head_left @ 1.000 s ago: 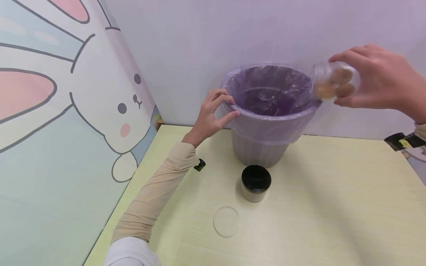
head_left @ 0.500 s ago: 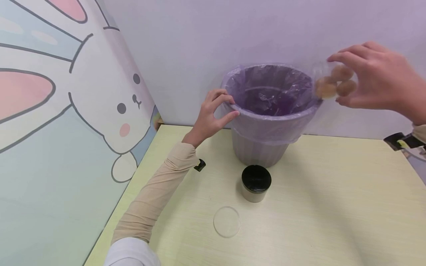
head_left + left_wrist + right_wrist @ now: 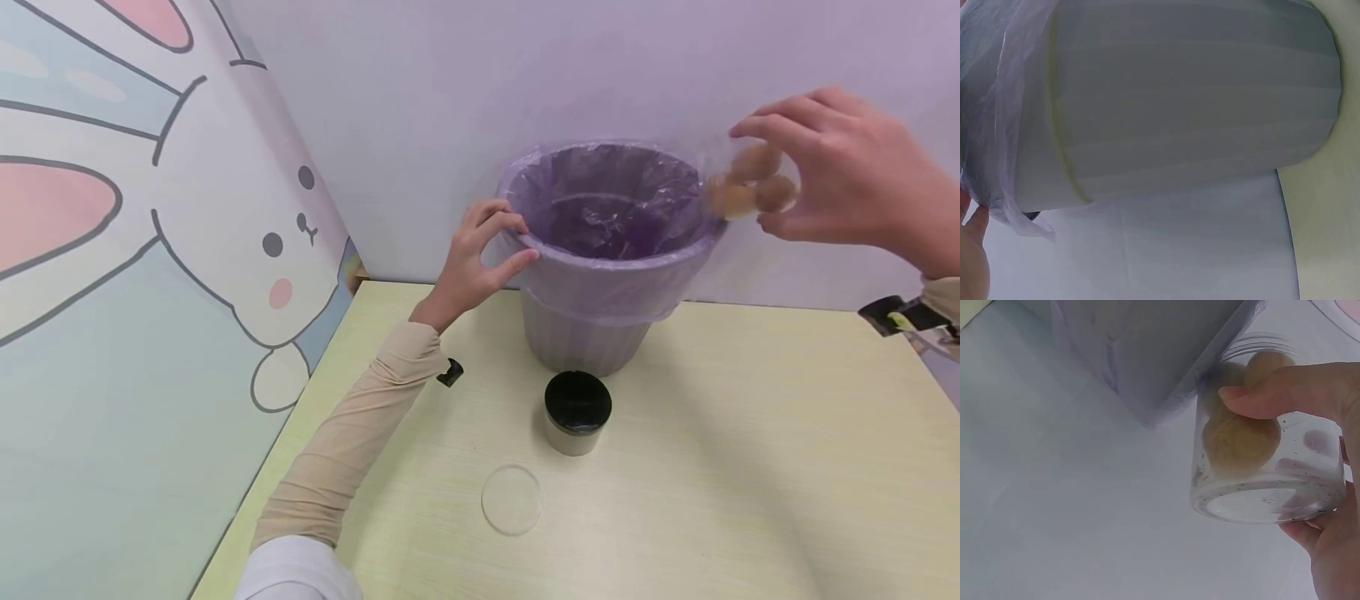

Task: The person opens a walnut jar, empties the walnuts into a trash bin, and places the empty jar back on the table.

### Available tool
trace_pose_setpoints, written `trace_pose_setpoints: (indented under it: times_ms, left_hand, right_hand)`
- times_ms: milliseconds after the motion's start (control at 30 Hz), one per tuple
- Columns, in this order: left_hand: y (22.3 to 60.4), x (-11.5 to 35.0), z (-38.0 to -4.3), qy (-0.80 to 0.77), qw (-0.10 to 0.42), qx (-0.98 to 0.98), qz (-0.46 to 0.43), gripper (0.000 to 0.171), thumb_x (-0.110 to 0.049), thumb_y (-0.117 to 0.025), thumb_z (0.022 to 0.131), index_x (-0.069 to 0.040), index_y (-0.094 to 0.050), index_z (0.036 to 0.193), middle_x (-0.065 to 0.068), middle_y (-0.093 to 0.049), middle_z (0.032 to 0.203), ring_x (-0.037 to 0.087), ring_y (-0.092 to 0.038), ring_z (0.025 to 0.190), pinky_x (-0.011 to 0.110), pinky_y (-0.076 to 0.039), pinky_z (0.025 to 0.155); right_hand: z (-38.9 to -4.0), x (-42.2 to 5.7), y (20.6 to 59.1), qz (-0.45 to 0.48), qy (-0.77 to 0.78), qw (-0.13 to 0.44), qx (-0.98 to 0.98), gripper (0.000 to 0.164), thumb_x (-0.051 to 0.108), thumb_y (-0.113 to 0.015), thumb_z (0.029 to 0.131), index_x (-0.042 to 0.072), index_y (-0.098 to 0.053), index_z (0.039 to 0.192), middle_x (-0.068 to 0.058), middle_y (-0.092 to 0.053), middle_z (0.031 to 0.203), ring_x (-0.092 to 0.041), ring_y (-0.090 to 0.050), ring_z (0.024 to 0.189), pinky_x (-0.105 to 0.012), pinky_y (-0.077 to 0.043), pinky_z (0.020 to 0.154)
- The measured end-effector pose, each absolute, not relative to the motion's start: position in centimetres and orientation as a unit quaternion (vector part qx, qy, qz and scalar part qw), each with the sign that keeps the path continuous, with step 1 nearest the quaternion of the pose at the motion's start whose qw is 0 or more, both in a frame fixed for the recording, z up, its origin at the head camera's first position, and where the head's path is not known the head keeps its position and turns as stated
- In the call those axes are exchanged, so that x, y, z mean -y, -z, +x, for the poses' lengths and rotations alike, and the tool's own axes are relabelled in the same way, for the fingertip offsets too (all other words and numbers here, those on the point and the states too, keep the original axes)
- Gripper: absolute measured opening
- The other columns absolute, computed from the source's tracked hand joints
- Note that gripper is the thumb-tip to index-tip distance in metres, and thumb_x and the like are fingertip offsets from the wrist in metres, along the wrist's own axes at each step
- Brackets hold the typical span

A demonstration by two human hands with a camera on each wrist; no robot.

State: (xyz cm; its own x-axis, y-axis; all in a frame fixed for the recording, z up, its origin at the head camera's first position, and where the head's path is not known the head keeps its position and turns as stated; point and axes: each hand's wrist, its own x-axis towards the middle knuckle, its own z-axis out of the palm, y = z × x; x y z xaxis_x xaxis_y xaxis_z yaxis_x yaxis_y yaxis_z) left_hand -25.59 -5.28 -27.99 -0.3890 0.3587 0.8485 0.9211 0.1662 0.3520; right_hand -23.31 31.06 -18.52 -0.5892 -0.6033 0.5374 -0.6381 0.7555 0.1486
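A bin [image 3: 607,283] with a purplish plastic liner [image 3: 600,217] stands by the wall. My left hand [image 3: 480,258] grips its left rim, the thumb nearer me; the left wrist view shows only part of that hand [image 3: 974,250]. At the right rim, my right hand [image 3: 847,175] holds a clear jar [image 3: 1297,456] tipped on its side, its mouth toward the bin. Several round brownish balls [image 3: 1241,444] are inside the jar. Their exact kind cannot be told. In the head view the jar is blurred, and my fingers cover part of it.
A small container with a black lid [image 3: 577,402] stands on the table [image 3: 787,433] in front of the bin. Nearer me lies a thin clear disc [image 3: 512,500]. A wall with a rabbit picture [image 3: 247,217] bounds the left side.
My right hand and the jar have shifted slightly left and up, and the balls sit a little differently inside. My left hand stays on the rim.
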Motion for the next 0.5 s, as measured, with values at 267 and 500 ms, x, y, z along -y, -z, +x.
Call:
trace_pose_setpoints:
  times_ms: [267, 500]
  left_hand:
    - [27.96, 5.38, -25.73, 0.454, 0.309, 0.698, -0.46, 0.023, 0.003, -0.076, 0.074, 0.006, -0.061, 0.092, 0.022, -0.052, 0.101, 0.033, -0.043, 0.1, 0.035, -0.035, 0.091]
    - [28.03, 5.47, -25.76, 0.455, 0.307, 0.701, -0.455, 0.022, 0.002, -0.076, 0.075, 0.006, -0.061, 0.091, 0.021, -0.052, 0.101, 0.034, -0.043, 0.103, 0.035, -0.035, 0.094]
  right_hand:
    - [-23.35, -30.84, 18.55, 0.339, -0.035, 0.292, 0.893, 0.085, 0.008, -0.075, 0.038, -0.001, -0.055, 0.12, -0.027, -0.056, 0.116, -0.046, -0.043, 0.108, -0.051, -0.029, 0.106]
    - [-23.33, -30.85, 18.65, 0.336, -0.057, 0.297, 0.892, 0.084, 0.01, -0.074, 0.038, 0.0, -0.057, 0.119, -0.024, -0.057, 0.114, -0.044, -0.044, 0.107, -0.051, -0.031, 0.103]
